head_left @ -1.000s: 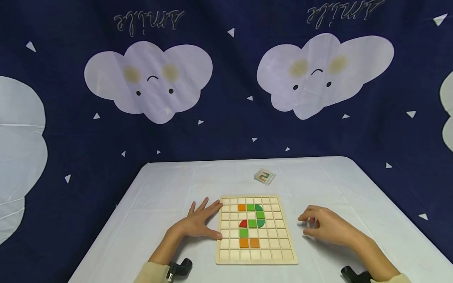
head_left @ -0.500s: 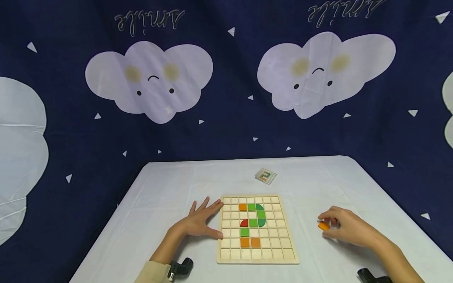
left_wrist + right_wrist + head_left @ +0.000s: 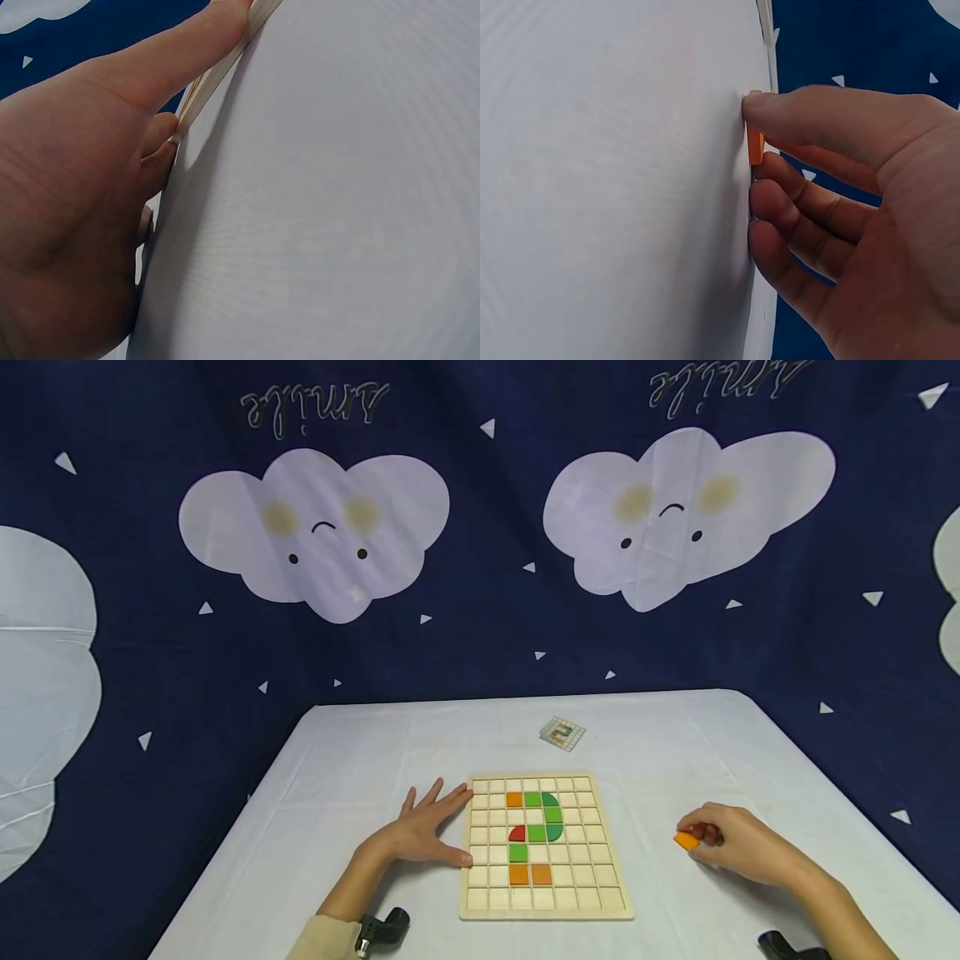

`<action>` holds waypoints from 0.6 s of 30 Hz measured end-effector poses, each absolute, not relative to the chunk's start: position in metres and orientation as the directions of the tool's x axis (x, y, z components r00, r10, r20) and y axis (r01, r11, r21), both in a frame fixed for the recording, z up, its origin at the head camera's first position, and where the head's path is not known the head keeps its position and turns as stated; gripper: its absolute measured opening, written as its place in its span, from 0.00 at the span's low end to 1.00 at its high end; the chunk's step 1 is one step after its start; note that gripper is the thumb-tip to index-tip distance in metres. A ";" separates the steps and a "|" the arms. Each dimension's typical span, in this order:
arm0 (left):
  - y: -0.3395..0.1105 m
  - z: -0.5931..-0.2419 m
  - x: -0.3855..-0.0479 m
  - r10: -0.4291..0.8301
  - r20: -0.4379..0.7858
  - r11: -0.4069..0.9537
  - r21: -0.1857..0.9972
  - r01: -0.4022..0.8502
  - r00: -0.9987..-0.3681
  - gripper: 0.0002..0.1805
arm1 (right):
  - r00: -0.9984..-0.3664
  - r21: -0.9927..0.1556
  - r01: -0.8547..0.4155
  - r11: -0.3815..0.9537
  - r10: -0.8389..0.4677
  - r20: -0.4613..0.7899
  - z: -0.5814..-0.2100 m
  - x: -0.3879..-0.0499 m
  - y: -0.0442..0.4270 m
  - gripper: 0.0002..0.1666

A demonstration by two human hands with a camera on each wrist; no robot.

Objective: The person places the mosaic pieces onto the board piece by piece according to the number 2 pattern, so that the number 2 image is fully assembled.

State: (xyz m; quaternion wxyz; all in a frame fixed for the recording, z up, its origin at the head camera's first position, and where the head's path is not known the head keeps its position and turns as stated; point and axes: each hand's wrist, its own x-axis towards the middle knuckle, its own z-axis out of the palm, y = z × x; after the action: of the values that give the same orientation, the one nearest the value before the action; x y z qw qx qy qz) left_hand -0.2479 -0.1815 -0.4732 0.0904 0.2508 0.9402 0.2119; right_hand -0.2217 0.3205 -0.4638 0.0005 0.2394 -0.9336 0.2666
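Observation:
My right hand [image 3: 738,842] pinches an orange tile [image 3: 686,841] between thumb and fingers, low over the table and right of the board. In the right wrist view the tile [image 3: 755,150] stands edge-on under the thumb, with the other fingers curled. The wooden grid board [image 3: 577,902] lies flat in the middle. Orange, green and red tiles sit in its cells, some with rounded corners, such as the red tile [image 3: 517,834]. My left hand [image 3: 420,833] has its fingers spread, thumb and fingertips touching the board's left edge. The left wrist view shows the thumb against the board's side [image 3: 217,75].
A small card [image 3: 562,734] printed with a grid and a coloured figure lies behind the board. White cloth covers the table [image 3: 375,752]. A dark blue curtain [image 3: 495,635] with clouds hangs behind it.
My right hand has moved right, away from the board, and now holds an orange tile that was not visible a second ago. My left hand and the board stay in place.

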 end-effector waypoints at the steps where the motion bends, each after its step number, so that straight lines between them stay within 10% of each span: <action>1: -0.181 -0.473 -0.248 0.510 -0.065 0.785 0.444 0.433 -0.858 0.61 | -0.887 -0.501 -0.444 0.743 -0.445 0.127 -0.464 -0.222 0.320 0.17; 18: -0.182 -0.475 -0.249 0.508 -0.065 0.790 0.434 0.434 -0.859 0.61 | -0.926 -0.512 -0.356 0.782 -0.368 0.081 -0.465 -0.222 0.311 0.19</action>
State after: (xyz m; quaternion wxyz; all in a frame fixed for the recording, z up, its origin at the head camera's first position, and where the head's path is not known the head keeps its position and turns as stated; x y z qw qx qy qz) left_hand -0.2487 -0.1818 -0.4748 0.0893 0.2499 0.9417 0.2067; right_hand -0.2217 0.3114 -0.4650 -0.0115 0.1917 -0.9438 0.2689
